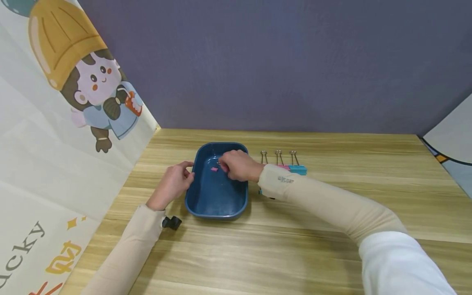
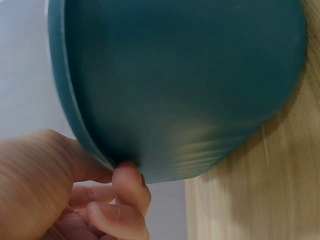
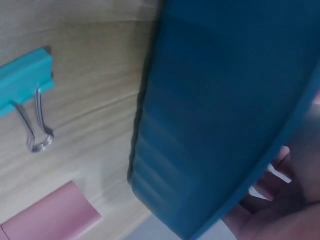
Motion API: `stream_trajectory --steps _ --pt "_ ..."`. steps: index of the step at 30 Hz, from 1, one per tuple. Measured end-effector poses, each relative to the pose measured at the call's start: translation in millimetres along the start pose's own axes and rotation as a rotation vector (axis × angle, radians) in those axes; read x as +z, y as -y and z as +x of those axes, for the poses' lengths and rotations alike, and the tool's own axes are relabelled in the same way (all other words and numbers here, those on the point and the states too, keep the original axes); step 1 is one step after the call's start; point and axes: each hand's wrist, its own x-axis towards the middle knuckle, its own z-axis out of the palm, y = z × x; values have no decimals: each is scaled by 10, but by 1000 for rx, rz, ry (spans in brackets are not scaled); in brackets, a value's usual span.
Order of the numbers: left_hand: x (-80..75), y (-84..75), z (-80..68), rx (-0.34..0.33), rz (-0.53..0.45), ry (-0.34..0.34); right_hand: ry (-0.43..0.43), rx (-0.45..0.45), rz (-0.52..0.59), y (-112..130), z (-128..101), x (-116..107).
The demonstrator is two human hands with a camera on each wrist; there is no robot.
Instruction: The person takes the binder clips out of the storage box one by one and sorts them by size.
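Observation:
A deep blue plastic bin (image 1: 217,205) stands on the wooden table. My left hand (image 1: 172,182) pinches its left rim between thumb and fingers, seen closely in the left wrist view. Inside the bin is my right hand (image 1: 239,164), fingers curled and pointing down. At its fingertips shows a silvery bit of wire beside a small pink binder clip (image 1: 214,169) on the bin's floor; whether the fingers grip it cannot be made out. In the right wrist view the bin's wall (image 3: 215,110) hides those fingertips.
Right of the bin, binder clips lie in a row, among them a turquoise one (image 1: 298,169) and a pink one (image 1: 284,167), handles pointing away. The right sleeve (image 1: 313,192) covers part of them. A purple-grey wall (image 1: 276,73) rises behind the table.

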Motion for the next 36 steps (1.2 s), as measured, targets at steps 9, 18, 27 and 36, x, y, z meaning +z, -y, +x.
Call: stream_trajectory --steps 9,18,27,36 --pt "2 -3 -3 -9 -7 2 -34 -31 29 -14 -102 -166" --pt "7 0 2 9 2 -5 -44 13 57 -36 -246 -365" --pt "12 9 9 3 -2 -5 -129 -19 106 -80 -484 -470" --pt "13 10 7 -9 -6 -2 -172 -32 86 -164 -723 -593"
